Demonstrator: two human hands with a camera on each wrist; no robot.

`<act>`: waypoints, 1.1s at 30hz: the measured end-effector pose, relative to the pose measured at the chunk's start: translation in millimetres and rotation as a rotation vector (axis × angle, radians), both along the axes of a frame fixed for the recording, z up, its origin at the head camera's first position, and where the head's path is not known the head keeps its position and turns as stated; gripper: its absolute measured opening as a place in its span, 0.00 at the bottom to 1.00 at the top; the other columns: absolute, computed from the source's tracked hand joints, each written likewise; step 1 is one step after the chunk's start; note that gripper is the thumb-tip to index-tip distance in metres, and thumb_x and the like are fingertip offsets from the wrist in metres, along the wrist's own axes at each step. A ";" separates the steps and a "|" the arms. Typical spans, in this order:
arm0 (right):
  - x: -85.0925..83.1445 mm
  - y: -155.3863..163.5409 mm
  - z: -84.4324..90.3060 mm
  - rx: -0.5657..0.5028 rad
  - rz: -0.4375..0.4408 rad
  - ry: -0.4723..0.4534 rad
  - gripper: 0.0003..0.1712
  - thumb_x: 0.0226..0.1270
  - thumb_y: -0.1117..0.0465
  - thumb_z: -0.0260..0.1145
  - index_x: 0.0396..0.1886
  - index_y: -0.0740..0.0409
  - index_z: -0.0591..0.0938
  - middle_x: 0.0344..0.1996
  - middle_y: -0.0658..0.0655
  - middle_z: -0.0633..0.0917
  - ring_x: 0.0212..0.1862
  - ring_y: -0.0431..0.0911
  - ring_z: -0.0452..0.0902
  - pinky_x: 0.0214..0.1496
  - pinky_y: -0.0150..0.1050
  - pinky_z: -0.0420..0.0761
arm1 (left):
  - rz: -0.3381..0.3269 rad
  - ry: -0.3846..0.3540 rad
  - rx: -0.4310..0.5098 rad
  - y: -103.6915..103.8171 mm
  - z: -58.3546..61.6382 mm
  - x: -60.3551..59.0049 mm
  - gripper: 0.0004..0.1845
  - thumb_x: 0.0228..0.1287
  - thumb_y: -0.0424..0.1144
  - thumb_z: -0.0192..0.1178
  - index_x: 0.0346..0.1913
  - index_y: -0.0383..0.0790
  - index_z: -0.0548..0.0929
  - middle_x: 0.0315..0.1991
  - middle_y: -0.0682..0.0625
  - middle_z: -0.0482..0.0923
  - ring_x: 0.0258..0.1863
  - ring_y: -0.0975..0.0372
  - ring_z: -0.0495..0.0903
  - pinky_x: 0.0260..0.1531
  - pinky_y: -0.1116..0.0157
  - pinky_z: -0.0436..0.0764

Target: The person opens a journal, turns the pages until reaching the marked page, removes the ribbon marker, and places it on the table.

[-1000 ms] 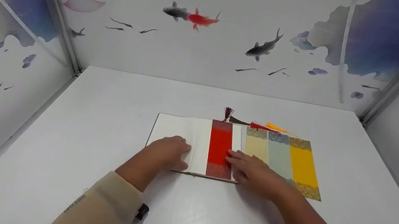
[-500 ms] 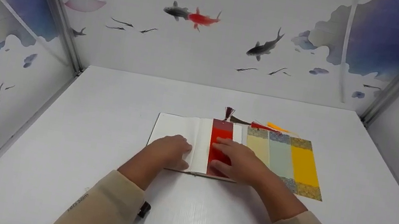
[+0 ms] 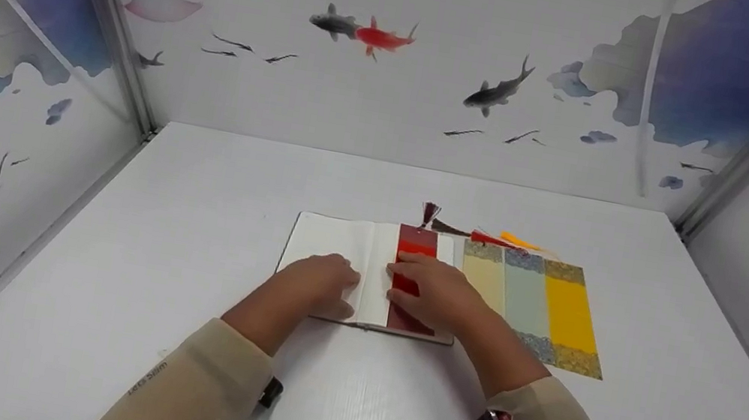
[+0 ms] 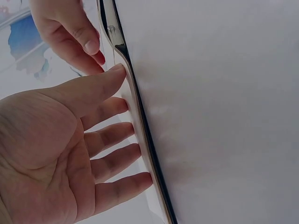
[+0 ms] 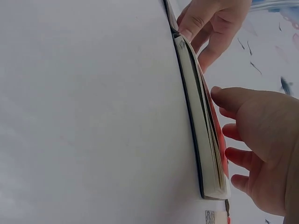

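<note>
An open notebook (image 3: 332,237) lies flat on the white table. A red bookmark (image 3: 417,241) with a dark tassel (image 3: 428,211) lies along its right page. My right hand (image 3: 433,292) rests on that bookmark with fingers spread, covering its middle. My left hand (image 3: 323,279) lies flat on the left page, fingers straight. The left wrist view shows the left hand (image 4: 93,140) pressing the page by the notebook's edge (image 4: 140,130). In the right wrist view, the right hand (image 5: 247,140) touches the red bookmark (image 5: 216,135) on top of the notebook (image 5: 198,135).
A cream bookmark (image 3: 483,278), a pale green bookmark (image 3: 526,292) and a yellow bookmark (image 3: 567,311) lie side by side right of the notebook, tassels at their far ends. Patterned walls (image 3: 400,55) enclose the table (image 3: 198,173) on three sides.
My right hand has slid left from the notebook's right edge onto the red bookmark. The left hand and the notebook have stayed put.
</note>
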State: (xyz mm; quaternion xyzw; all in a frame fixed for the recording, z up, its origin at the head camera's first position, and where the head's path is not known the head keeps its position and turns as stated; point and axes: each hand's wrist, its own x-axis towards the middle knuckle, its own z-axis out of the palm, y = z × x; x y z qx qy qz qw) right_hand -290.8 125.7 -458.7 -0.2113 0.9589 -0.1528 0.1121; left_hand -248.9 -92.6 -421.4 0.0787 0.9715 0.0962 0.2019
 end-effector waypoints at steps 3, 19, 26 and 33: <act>0.0 1.3 -2.1 0.010 0.012 0.015 0.30 0.77 0.41 0.68 0.76 0.35 0.79 0.81 0.48 0.73 0.82 0.53 0.66 0.82 0.59 0.70 | -0.012 0.008 -0.013 -0.4 -1.4 -0.3 0.36 0.73 0.50 0.69 0.80 0.51 0.73 0.83 0.49 0.68 0.84 0.53 0.64 0.84 0.50 0.64; 5.5 25.5 -1.1 -0.011 -0.073 -0.040 0.31 0.76 0.40 0.69 0.75 0.33 0.79 0.80 0.47 0.73 0.80 0.53 0.68 0.81 0.60 0.71 | -0.065 0.043 -0.054 -1.7 -10.0 -5.6 0.36 0.74 0.50 0.67 0.81 0.49 0.71 0.84 0.49 0.65 0.85 0.52 0.63 0.84 0.52 0.64; 0.6 21.9 5.4 -0.099 -0.271 0.020 0.37 0.72 0.40 0.73 0.78 0.39 0.76 0.77 0.54 0.75 0.73 0.56 0.73 0.69 0.59 0.83 | -0.090 0.055 -0.047 -3.1 -7.2 -3.3 0.35 0.75 0.49 0.67 0.80 0.47 0.72 0.83 0.48 0.66 0.84 0.51 0.64 0.84 0.52 0.64; -7.3 22.2 6.1 -0.159 -0.471 -0.105 0.49 0.64 0.40 0.80 0.77 0.54 0.71 0.68 0.62 0.80 0.64 0.57 0.77 0.64 0.56 0.87 | -0.090 0.055 -0.051 -2.0 -5.8 -0.7 0.34 0.75 0.49 0.66 0.81 0.48 0.72 0.83 0.48 0.67 0.83 0.50 0.66 0.82 0.51 0.67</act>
